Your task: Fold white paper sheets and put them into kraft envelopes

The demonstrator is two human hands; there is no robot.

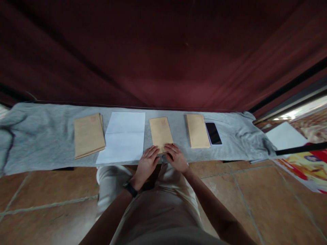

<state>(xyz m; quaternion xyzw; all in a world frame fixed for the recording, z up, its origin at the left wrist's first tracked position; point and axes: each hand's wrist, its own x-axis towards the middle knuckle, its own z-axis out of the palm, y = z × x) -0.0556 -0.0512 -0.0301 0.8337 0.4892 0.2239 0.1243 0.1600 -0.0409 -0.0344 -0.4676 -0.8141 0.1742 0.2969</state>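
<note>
A brown envelope (160,132) lies in the middle of a grey cloth (38,143) spread over a low bench. My left hand (148,162) and my right hand (175,157) both rest flat on the envelope's near end, fingers spread, pressing it down. Left of it lies a white sheet of paper (124,136). Further left sits a small stack of brown envelopes (88,135). To the right lies another brown envelope stack (197,130), with a black phone (213,133) beside it.
A dark red curtain (163,54) hangs right behind the bench. A white sheet (284,136) and a colourful printed poster (306,168) lie on the tiled floor (51,204) at the right. My legs in light trousers (163,200) are below the bench.
</note>
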